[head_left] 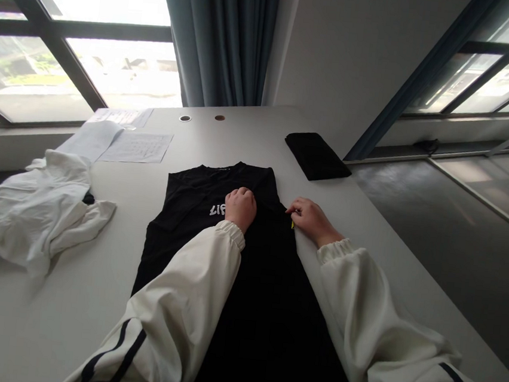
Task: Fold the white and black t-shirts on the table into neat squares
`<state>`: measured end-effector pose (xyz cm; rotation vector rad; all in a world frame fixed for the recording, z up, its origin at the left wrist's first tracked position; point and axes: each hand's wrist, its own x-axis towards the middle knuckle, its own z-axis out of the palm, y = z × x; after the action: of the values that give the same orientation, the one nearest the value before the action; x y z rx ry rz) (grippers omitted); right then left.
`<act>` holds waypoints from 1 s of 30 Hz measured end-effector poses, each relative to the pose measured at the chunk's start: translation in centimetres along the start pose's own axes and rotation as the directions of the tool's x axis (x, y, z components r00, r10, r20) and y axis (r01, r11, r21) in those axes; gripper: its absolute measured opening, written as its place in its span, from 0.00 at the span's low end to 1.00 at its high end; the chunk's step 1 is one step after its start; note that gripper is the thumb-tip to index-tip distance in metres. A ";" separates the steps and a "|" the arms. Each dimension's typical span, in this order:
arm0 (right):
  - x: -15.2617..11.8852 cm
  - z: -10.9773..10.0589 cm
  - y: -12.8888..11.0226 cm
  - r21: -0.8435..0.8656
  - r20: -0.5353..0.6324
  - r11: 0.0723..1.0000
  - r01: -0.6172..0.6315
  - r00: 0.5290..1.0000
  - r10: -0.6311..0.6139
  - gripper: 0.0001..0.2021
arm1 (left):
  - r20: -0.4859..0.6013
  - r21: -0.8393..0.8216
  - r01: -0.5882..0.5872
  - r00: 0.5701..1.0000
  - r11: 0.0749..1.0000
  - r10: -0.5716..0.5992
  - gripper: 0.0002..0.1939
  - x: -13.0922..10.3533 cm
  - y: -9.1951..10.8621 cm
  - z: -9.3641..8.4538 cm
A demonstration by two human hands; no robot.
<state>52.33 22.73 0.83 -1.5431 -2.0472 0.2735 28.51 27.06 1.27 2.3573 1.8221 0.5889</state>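
A black sleeveless-looking garment (263, 288) with white lettering on its chest lies spread on the white table, its neckline towards the far side. My left hand (241, 208) rests on the chest beside the lettering, fingers curled and closed; whatever is under them is hidden. At the garment's right edge, near the armhole, my right hand (309, 219) pinches the black cloth between thumb and fingers. A small yellow bit (292, 224) shows just below those fingertips.
A folded black cloth (316, 156) lies at the back right of the white table (223, 143). Printed papers (137, 146) are at the back left, with a crumpled white garment (50, 201) nearer me. Windows and a curtain stand behind.
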 end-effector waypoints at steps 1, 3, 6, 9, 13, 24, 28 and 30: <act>0.1 0.1 0.0 -0.010 -0.004 1.000 0.012 1.000 -0.012 0.12 | -0.019 0.002 0.019 1.000 1.000 -0.019 0.18 -0.1 0.2 -0.1; 0.2 0.2 0.0 -0.025 -0.009 0.998 0.058 0.998 -0.059 0.12 | -0.057 0.014 0.055 0.997 0.998 -0.054 0.19 -0.4 0.5 -0.2; 0.5 0.4 -0.4 -0.022 0.016 0.988 0.156 0.988 -0.155 0.12 | -0.091 0.032 0.097 0.991 0.995 -0.093 0.16 -0.6 0.8 -0.3; 0.7 0.7 -0.8 -0.023 0.048 0.979 0.204 0.978 -0.203 0.12 | -0.077 0.006 0.001 0.997 1.000 0.000 0.17 -0.7 0.8 -0.4; 0.9 1.3 -0.7 -0.035 0.061 0.979 0.201 0.978 -0.199 0.16 | 0.063 -0.025 -0.237 0.969 0.971 0.238 0.24 -1.0 0.9 0.0; 1.5 2.7 -0.1 -0.159 0.227 0.985 0.067 0.973 -0.030 0.31 | 0.158 0.036 0.030 0.987 0.999 -0.036 0.33 -0.9 1.0 0.6; 1.9 2.8 -0.8 -0.132 0.250 0.981 0.144 0.962 -0.108 0.29 | 0.166 0.038 0.034 0.985 0.999 -0.040 0.33 -0.9 1.0 0.6; 2.0 3.1 -1.0 -0.145 0.279 0.979 0.144 0.955 -0.100 0.27 | 0.170 0.041 0.041 0.984 0.998 -0.048 0.32 -0.9 1.0 0.7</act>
<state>49.47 24.79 -0.60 -1.5352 -2.4226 0.2878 29.47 26.06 0.75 2.3031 1.8193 0.3388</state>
